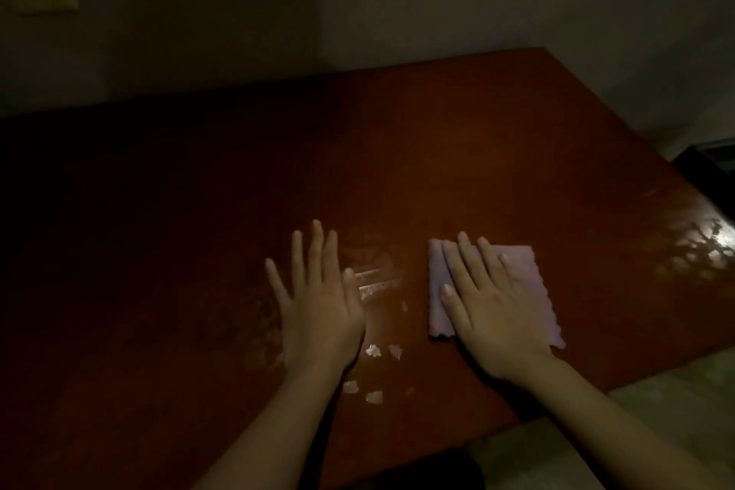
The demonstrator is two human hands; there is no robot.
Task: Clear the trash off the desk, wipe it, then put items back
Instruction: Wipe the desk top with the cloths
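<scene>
A reddish-brown desk (pixel 397 155) fills the dim head view. My right hand (pixel 489 310) lies flat, fingers straight, pressing on a folded pale lilac cloth (pixel 529 282) near the desk's front right. My left hand (pixel 318 306) rests flat on the bare desk surface to the left of the cloth, fingers spread and holding nothing. Between the hands the desk top shows wet, shiny streaks (pixel 376 282), and small bright glints (pixel 374 350) show on it near my left wrist.
The desk's right edge (pixel 676 187) runs diagonally, with a bright reflection (pixel 708 239) near its right corner. A dark object (pixel 716 163) sits beyond that edge. Pale floor (pixel 636 422) shows below the front edge. Walls stand behind the desk.
</scene>
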